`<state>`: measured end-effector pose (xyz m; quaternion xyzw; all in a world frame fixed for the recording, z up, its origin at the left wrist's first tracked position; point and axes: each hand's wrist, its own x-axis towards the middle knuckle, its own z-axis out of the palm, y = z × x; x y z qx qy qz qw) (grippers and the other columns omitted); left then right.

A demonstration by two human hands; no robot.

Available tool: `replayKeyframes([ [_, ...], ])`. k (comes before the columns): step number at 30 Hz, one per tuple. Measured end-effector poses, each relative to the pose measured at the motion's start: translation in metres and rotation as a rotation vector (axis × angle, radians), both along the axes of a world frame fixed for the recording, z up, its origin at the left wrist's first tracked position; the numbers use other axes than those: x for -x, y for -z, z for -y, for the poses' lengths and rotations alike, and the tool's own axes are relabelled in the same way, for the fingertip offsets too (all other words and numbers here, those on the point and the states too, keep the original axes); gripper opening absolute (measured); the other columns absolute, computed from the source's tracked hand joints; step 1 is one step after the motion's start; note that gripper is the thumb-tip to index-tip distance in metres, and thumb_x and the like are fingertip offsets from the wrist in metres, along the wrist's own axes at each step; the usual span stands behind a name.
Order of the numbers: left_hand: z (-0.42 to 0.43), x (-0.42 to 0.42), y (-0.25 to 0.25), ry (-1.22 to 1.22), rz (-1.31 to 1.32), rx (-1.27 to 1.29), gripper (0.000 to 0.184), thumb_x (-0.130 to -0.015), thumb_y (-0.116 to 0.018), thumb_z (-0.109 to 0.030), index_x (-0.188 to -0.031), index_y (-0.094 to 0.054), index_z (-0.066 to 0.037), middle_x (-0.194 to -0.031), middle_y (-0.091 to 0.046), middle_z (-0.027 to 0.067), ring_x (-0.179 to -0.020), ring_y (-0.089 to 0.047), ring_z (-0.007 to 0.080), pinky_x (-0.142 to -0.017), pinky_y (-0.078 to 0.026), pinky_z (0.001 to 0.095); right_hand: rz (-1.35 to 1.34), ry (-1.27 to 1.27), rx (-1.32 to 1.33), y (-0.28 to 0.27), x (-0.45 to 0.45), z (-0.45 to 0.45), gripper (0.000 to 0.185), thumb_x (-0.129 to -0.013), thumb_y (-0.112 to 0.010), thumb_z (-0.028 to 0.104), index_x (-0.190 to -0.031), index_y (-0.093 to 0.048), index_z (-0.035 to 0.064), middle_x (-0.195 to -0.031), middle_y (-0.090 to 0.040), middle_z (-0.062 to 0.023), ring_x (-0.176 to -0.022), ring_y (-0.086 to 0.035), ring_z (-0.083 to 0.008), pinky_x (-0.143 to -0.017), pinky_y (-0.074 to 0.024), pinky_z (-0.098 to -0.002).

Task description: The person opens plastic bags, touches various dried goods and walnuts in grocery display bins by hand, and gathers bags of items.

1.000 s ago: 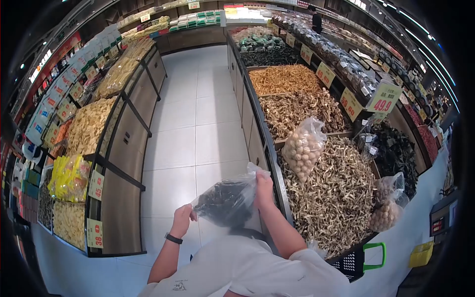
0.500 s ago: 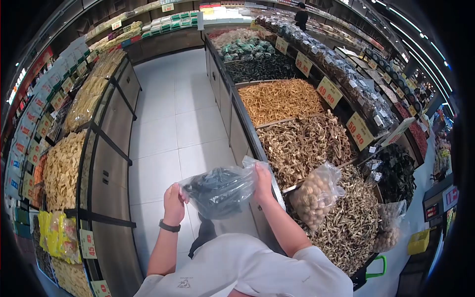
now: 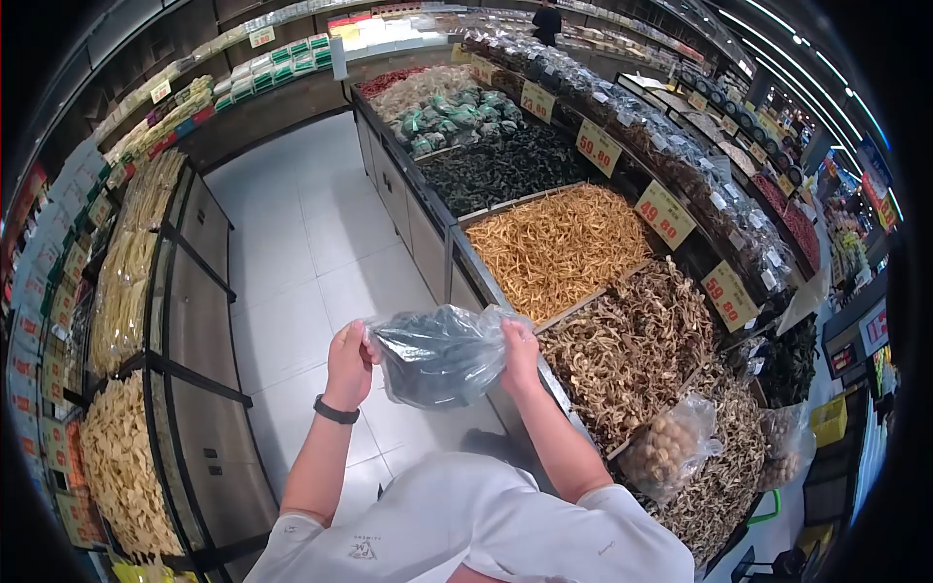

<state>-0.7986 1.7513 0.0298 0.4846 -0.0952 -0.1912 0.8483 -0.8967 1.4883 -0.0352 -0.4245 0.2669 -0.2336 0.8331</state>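
Observation:
A clear plastic bag (image 3: 437, 360) with dark contents is stretched between my two hands, above the aisle floor. What the dark contents are I cannot make out. My left hand (image 3: 352, 361), with a dark band on the wrist, is closed on the bag's left end. On the opposite end my right hand (image 3: 518, 352) pinches the plastic. Just right of my right hand lies a bin of dried brown mushrooms (image 3: 632, 345), and behind it a bin of orange-yellow dried strips (image 3: 559, 243).
Bagged round brown goods (image 3: 666, 452) lie on the right-hand bins. Price signs (image 3: 666, 212) line their back edge. Along the left runs a counter (image 3: 209, 408) with pale dried chips (image 3: 121, 457). Tiled floor (image 3: 282, 262) lies between. A person (image 3: 546, 21) stands far back.
My view has turned, so the counters and bins appear shifted and tilted. The bag remains in both hands, raised slightly, its plastic pulled into a different shape.

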Motion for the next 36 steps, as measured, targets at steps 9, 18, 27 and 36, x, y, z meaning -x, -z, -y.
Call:
replayKeyframes([
  [9,0.102,-0.184,-0.013,0.08,-0.009,0.026,0.034,-0.105,-0.05,-0.029,-0.076,-0.048,-0.012,-0.065,-0.049,-0.0012,-0.057,-0.046,0.0111,-0.056,-0.039,0.0262,0.057,0.08,-0.143,0.039,-0.175,0.075,0.018,-0.096,-0.06,0.017,-0.107,-0.062,0.0036,-0.103,-0.063,-0.0054,-0.094,-0.059,-0.0156,-0.084,-0.047,-0.0315],
  [18,0.255,-0.366,-0.064,0.187,0.123,0.066,0.032,-0.104,-0.05,-0.028,-0.077,-0.048,-0.011,-0.068,-0.049,-0.0012,-0.059,-0.048,0.0105,-0.056,-0.041,0.0248,0.087,0.128,-0.352,0.024,-0.367,0.193,0.031,-0.1,-0.054,0.023,-0.119,-0.059,-0.0003,-0.115,-0.065,-0.0133,-0.104,-0.063,-0.024,-0.092,-0.0505,-0.0383],
  [27,0.42,-0.532,-0.059,0.383,0.272,-0.025,0.031,-0.103,-0.051,-0.03,-0.078,-0.052,-0.012,-0.068,-0.049,-0.0026,-0.058,-0.049,0.0093,-0.054,-0.042,0.0248,-0.321,0.051,0.165,0.055,-0.486,0.276,0.061,-0.099,-0.048,0.048,-0.136,-0.049,-0.0008,-0.135,-0.057,-0.0157,-0.124,-0.053,-0.0289,-0.106,-0.0399,-0.0424],
  [36,0.511,-0.606,-0.027,0.633,0.385,-0.231,0.036,-0.103,-0.051,-0.03,-0.073,-0.052,-0.01,-0.064,-0.05,-0.0024,-0.056,-0.048,0.0079,-0.052,-0.04,0.0241,-0.426,0.185,1.257,-0.07,-0.516,0.296,0.08,-0.078,-0.075,0.034,-0.142,-0.042,0.0016,-0.141,-0.047,-0.0207,-0.134,-0.043,-0.036,-0.11,-0.0383,-0.0433],
])
